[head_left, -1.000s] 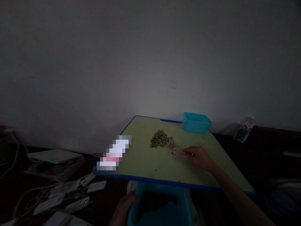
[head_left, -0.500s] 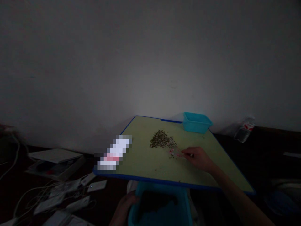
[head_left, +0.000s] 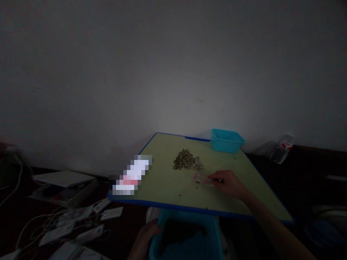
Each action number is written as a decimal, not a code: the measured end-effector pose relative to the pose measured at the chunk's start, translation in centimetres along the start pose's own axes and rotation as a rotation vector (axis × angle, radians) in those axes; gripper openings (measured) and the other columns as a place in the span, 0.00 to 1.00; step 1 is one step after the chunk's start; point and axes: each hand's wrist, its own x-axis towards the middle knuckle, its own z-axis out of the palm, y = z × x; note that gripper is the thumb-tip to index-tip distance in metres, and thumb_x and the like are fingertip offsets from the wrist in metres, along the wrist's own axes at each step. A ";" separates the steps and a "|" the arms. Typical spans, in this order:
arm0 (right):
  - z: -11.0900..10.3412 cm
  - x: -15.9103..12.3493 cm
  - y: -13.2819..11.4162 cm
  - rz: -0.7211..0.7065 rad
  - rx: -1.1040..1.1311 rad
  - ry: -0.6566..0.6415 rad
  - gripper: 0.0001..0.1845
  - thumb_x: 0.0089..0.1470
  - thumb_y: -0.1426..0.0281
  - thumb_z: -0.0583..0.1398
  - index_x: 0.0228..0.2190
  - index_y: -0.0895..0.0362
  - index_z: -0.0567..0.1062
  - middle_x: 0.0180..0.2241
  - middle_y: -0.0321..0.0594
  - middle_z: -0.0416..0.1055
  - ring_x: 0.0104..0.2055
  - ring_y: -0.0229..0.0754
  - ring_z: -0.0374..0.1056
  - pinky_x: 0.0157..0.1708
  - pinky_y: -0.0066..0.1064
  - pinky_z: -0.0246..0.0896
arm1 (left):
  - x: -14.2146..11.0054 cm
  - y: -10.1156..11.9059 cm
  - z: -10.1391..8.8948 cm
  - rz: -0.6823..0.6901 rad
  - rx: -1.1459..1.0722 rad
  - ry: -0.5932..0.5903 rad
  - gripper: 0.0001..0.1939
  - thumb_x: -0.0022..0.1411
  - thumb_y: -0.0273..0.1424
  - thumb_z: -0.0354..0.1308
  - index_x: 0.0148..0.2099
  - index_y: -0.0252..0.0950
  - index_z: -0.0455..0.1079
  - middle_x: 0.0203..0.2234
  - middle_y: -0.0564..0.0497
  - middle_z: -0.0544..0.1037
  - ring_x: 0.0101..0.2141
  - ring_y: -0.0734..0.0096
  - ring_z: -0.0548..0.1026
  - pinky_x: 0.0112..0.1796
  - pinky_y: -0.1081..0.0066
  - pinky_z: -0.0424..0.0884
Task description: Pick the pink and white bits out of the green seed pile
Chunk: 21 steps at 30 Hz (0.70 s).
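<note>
My right hand point(head_left: 226, 183) is closed in a pinch over the right half of the table. Between its fingers is a thin, see-through piece with pink markings point(head_left: 200, 178), too dim to name exactly. Just beyond it lies a pile of small brown and pale seed-like grains point(head_left: 185, 159), with a few loose grains near the piece. Below the table's front edge, my left hand point(head_left: 149, 231) is wrapped over the left rim of a blue plastic basin point(head_left: 154, 249). Dark contents point(head_left: 181, 233) cover part of the basin's bottom.
The pale table point(head_left: 162, 144) has a blue edge. A second blue basin point(head_left: 227, 141) stands at its back right corner, and a blurred-out bright screen point(head_left: 132, 177) at its left. Cables and white power strips point(head_left: 89, 233) lie on the left; a plastic bottle point(head_left: 282, 148) is on the right.
My right hand and the pink-marked piece have moved slightly toward me, away from the pile. Some loose grains beside the piece have shifted. My left hand stays at the lower basin's rim.
</note>
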 end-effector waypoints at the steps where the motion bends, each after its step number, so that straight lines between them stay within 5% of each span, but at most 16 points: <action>1: 0.0 0.0 0.0 0.004 0.007 0.003 0.13 0.52 0.71 0.53 0.37 0.52 0.76 0.31 0.37 0.74 0.30 0.38 0.68 0.31 0.27 0.60 | 0.2 -0.3 -0.2 -0.006 -0.012 -0.002 0.10 0.40 0.32 0.58 0.27 0.33 0.73 0.14 0.52 0.74 0.17 0.66 0.68 0.21 0.69 0.64; 9: 0.1 -0.3 -0.5 0.003 0.033 -0.007 0.13 0.52 0.71 0.53 0.37 0.52 0.76 0.28 0.36 0.74 0.29 0.37 0.68 0.30 0.26 0.59 | 2.2 -0.9 -1.9 -0.023 0.077 0.070 0.08 0.34 0.30 0.59 0.22 0.32 0.72 0.11 0.53 0.73 0.18 0.65 0.70 0.21 0.70 0.63; 17: 0.5 -0.3 0.2 0.039 0.015 0.031 0.13 0.51 0.70 0.54 0.38 0.52 0.76 0.31 0.38 0.74 0.30 0.38 0.68 0.31 0.28 0.60 | -0.4 1.1 1.0 -0.056 -0.014 0.076 0.07 0.32 0.31 0.59 0.20 0.36 0.73 0.11 0.54 0.73 0.18 0.64 0.70 0.21 0.69 0.64; 21: 0.7 -0.4 -0.4 0.031 0.030 0.018 0.13 0.52 0.70 0.54 0.38 0.51 0.76 0.30 0.37 0.74 0.30 0.38 0.68 0.30 0.28 0.60 | -0.6 1.3 1.0 -0.033 -0.007 0.054 0.08 0.34 0.31 0.58 0.22 0.35 0.74 0.11 0.54 0.74 0.17 0.67 0.68 0.19 0.70 0.63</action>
